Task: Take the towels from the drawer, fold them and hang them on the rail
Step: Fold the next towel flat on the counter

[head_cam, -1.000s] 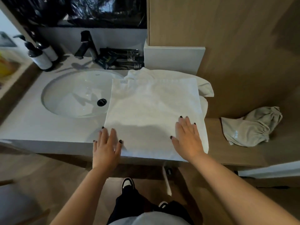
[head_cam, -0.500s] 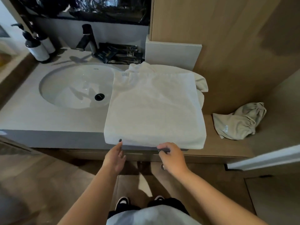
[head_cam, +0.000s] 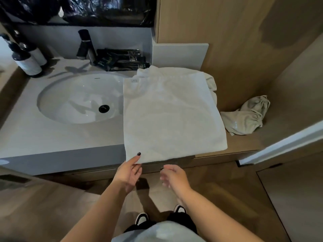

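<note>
Our sink basin (head_cam: 73,100) holds nothing; our left hand (head_cam: 128,173) pinches the folded white towel (head_cam: 171,116) at its near edge, our right hand (head_cam: 173,175) loose-fingered just below it.

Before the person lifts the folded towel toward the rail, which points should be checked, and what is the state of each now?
1. Left hand pinches the near edge of the folded towel: ok.
2. Right hand holds the towel: not ok, it is open below the edge.
3. Fold lies flat and square: ok.
4. Towel free of the sink basin: not ok, its left edge overlaps the rim.
5. Rail within reach: cannot tell, not in view.
</note>
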`<move>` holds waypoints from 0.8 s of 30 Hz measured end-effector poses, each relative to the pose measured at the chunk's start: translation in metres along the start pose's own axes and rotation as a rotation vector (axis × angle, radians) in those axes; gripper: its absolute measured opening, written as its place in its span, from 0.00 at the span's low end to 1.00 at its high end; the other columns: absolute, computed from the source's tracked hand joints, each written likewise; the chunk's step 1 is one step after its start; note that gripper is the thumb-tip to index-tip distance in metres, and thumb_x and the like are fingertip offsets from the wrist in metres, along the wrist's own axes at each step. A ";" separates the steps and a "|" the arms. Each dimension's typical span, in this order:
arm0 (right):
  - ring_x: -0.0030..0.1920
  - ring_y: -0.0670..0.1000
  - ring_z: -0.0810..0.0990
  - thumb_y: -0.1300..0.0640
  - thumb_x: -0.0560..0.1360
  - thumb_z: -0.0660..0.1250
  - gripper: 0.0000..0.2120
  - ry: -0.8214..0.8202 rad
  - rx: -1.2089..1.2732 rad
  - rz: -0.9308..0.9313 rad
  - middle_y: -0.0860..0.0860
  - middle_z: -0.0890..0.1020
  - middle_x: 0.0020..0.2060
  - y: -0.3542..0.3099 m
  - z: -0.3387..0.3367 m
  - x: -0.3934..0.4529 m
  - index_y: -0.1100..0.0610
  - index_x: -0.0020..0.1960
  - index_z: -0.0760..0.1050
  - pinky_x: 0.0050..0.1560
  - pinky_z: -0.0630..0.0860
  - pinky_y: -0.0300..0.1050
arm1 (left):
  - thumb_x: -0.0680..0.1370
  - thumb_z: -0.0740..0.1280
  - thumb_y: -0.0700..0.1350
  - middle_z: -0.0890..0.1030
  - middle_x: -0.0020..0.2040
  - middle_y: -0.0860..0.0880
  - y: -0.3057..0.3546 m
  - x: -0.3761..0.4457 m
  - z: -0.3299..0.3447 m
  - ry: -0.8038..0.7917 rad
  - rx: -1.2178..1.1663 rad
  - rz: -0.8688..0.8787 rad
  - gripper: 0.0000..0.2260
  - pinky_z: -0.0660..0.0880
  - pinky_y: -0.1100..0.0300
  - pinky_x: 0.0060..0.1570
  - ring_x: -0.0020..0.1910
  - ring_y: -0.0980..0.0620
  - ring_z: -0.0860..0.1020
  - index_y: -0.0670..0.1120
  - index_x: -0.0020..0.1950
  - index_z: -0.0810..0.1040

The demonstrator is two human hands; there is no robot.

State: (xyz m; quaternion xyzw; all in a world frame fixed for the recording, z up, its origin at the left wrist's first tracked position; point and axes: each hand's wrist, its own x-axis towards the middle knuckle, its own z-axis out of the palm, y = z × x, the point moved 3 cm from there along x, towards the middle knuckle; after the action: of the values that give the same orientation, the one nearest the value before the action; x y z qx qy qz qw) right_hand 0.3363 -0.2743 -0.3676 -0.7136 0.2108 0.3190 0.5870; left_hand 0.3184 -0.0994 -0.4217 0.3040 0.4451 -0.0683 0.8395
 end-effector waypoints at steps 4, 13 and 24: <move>0.56 0.54 0.80 0.55 0.78 0.69 0.19 -0.026 0.403 0.081 0.57 0.79 0.57 0.002 0.031 0.001 0.59 0.65 0.70 0.59 0.77 0.48 | 0.79 0.66 0.40 0.83 0.60 0.42 0.015 -0.028 0.006 -0.136 -0.034 0.069 0.12 0.73 0.52 0.64 0.59 0.46 0.81 0.43 0.63 0.76; 0.54 0.55 0.84 0.61 0.77 0.69 0.14 -0.123 1.082 0.048 0.58 0.84 0.53 -0.024 0.053 0.016 0.60 0.62 0.75 0.53 0.81 0.50 | 0.82 0.63 0.37 0.83 0.56 0.38 0.033 -0.054 0.027 -0.160 -0.041 0.114 0.09 0.77 0.50 0.60 0.56 0.43 0.83 0.41 0.62 0.75; 0.44 0.50 0.84 0.61 0.74 0.73 0.06 0.587 0.989 0.011 0.53 0.84 0.47 -0.023 -0.052 0.049 0.56 0.48 0.77 0.42 0.82 0.43 | 0.81 0.65 0.38 0.84 0.53 0.41 0.042 -0.042 -0.007 0.020 0.049 0.104 0.07 0.80 0.54 0.47 0.49 0.46 0.85 0.40 0.59 0.75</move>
State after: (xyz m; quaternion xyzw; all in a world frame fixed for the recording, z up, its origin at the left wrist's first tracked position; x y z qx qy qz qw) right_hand 0.3974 -0.3164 -0.3801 -0.4117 0.4929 -0.0260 0.7661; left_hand 0.3049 -0.0686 -0.3728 0.3479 0.4353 -0.0327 0.8297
